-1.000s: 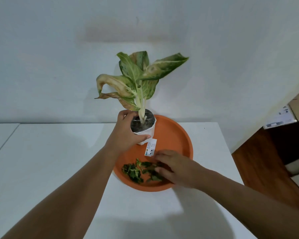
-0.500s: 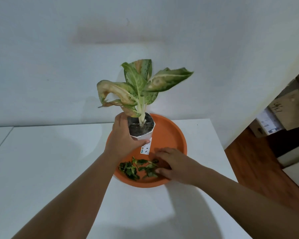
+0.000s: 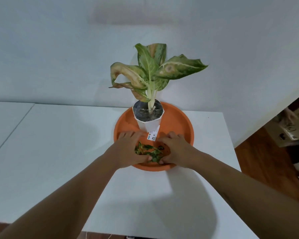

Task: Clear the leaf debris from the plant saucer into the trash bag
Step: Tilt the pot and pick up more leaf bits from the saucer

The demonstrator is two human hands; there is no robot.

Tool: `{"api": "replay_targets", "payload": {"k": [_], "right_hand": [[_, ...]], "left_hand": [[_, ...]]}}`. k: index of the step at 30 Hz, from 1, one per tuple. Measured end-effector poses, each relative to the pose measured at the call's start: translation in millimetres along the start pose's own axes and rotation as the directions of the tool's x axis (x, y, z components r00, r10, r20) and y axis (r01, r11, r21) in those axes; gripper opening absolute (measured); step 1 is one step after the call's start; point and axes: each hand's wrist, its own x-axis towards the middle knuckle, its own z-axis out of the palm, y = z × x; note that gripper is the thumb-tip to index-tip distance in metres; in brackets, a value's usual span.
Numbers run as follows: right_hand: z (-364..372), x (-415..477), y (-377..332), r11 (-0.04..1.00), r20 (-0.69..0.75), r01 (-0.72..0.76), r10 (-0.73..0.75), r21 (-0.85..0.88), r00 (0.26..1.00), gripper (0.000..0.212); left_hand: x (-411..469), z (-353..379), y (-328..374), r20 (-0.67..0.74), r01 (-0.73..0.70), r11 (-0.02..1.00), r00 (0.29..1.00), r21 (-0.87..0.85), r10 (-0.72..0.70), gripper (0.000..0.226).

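Observation:
An orange plant saucer point(image 3: 185, 125) sits on a white table. A small pile of green leaf debris point(image 3: 149, 150) lies in its near part. My left hand point(image 3: 128, 150) rests in the saucer on the left of the pile. On the pile's right rests my right hand point(image 3: 177, 150). Both hands bracket the leaves, fingers pointing forward along the saucer floor and thumbs meeting at the pile's near edge. A white pot point(image 3: 148, 124) with a leafy plant point(image 3: 152, 73) stands free at the back of the saucer. No trash bag is in view.
The white table point(image 3: 59, 144) runs left and toward me, with a seam line at far left. A pale wall rises right behind the saucer. At right the table ends above a wooden floor point(image 3: 269, 161) with cardboard boxes point(image 3: 290, 128).
My left hand has let go of the pot and dropped to the left side of the leaf pile. The pot now stands free. My right hand stayed at the pile.

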Motion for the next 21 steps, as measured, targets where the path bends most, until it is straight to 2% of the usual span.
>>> {"api": "replay_targets", "payload": {"k": [2,5,8,12,15,17,21], "right_hand": [[3,0,-3,0.999,-0.006,-0.011,0.011,0.037,1.0,0.07],[7,-2,-8,0.997,-0.035,-0.045,0.047,0.071,0.998,0.064],[12,-6,-16,0.992,-0.057,-0.089,0.094,0.085,0.994,0.06],[22,-7,-28,0.981,-0.098,-0.157,0.168,0.113,0.981,0.059],[28,-6,-36,0.969,-0.134,-0.216,0.231,0.117,0.964,0.056],[30,-5,-40,0.965,-0.159,-0.239,0.255,0.111,0.954,0.052],[33,-2,-44,0.957,-0.173,-0.258,0.279,0.133,0.945,0.05]], "left_hand": [[1,-1,-2,0.089,-0.015,0.996,0.996,0.085,0.007,0.084],[4,-5,-2,0.141,-0.012,0.996,0.99,0.089,-0.001,0.076],[7,-7,-4,0.158,-0.057,0.996,0.986,0.068,0.045,0.062],[12,-7,-6,0.147,-0.134,0.991,0.98,-0.001,0.132,0.059],[15,-7,-6,0.152,-0.222,0.975,0.963,-0.014,0.221,0.04],[15,-7,-6,0.15,-0.232,0.973,0.961,-0.013,0.232,0.033],[16,-6,-10,0.132,-0.268,0.963,0.955,-0.003,0.266,0.045]]}}
